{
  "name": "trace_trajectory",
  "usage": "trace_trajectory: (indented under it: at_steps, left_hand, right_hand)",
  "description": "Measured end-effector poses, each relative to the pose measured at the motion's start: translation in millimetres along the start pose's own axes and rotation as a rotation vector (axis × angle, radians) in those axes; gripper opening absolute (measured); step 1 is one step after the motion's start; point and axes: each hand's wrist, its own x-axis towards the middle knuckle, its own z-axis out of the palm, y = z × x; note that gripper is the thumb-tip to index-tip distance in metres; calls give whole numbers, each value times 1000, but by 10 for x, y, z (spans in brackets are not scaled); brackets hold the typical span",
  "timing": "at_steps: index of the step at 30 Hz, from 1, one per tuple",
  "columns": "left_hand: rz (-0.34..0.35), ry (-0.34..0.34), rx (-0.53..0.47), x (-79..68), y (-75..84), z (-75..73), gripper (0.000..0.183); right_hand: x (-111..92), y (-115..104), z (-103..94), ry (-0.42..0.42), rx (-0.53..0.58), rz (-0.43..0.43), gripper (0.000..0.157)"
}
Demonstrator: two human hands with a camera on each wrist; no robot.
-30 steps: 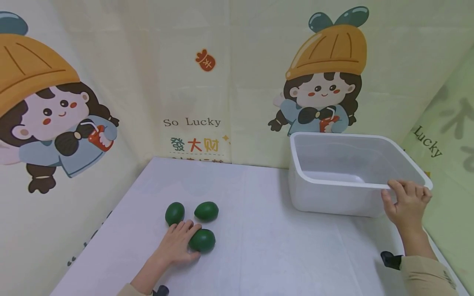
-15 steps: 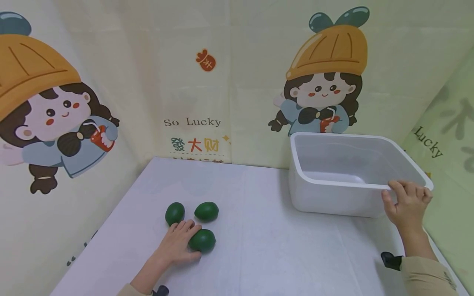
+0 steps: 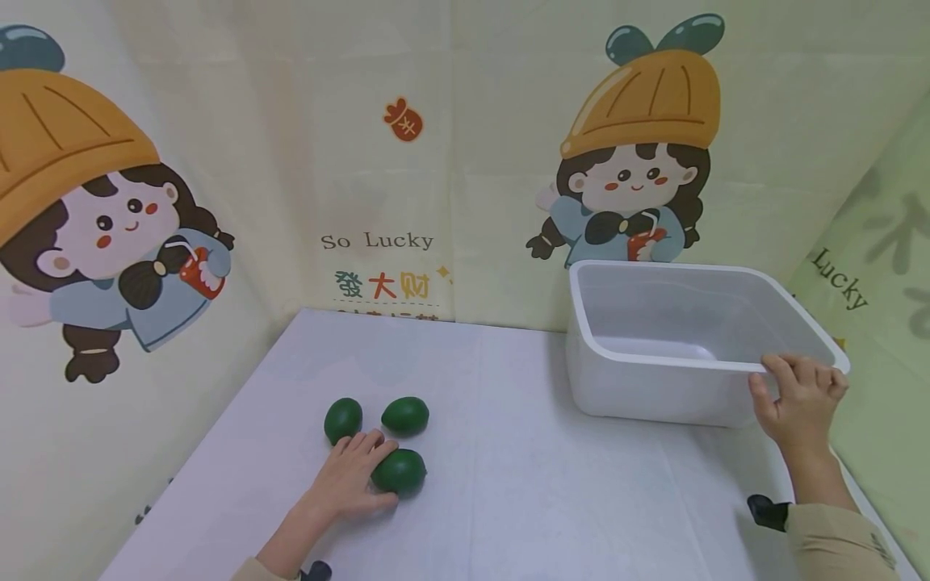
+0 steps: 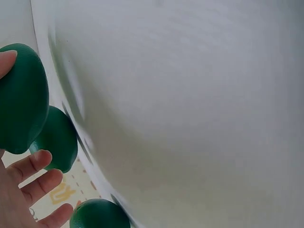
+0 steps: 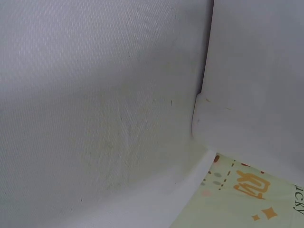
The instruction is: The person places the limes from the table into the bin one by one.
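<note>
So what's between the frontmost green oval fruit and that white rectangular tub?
The head view shows only bare white tabletop between the frontmost fruit and tub.

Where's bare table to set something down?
Widest: table between the near green fruit and the white bin. Also behind the two far green fruits, up to the backdrop. Crowded: around the left hand among the fruits, and where the right hand grips the bin.

On the white table (image 3: 508,500), two green oval fruits (image 3: 343,420) lie behind a third fruit (image 3: 401,473) in your left hand (image 3: 350,476); a white rectangular plastic tub (image 3: 654,391) stands right, near rim under your right hand (image 3: 802,403).
</note>
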Motion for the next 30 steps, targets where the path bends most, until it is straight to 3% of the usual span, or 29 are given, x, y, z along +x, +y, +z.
trace_trajectory:
  at_steps: [30]
  left_hand:
    - [-17,24,-45,131,101,-146,69]
  right_hand:
    - [-72,-99,-47,43,-15,-3,57]
